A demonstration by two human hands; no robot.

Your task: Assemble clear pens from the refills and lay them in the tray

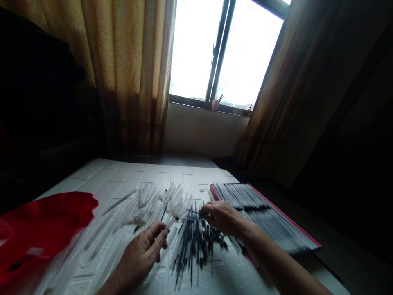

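Observation:
My left hand (146, 250) is closed, thumb and fingers pinching a clear pen barrel (170, 223) that points up and to the right. My right hand (219, 214) reaches over the far end of a pile of black pen refills (190, 241). Its fingertips are pinched together at a thin dark refill (194, 212); blur and the fingers hide part of it. Small black pen caps (216, 235) lie heaped under and beside my right wrist. Many loose clear pen barrels (147, 200) are spread beyond my left hand.
A red plastic basin (46, 221) stands at the left. On the right lies a pink-edged box (285, 215) filled with rows of clear pens. A white brick-patterned cover (113, 174) lies over the table. Behind are a window (196, 53) and curtains (129, 73).

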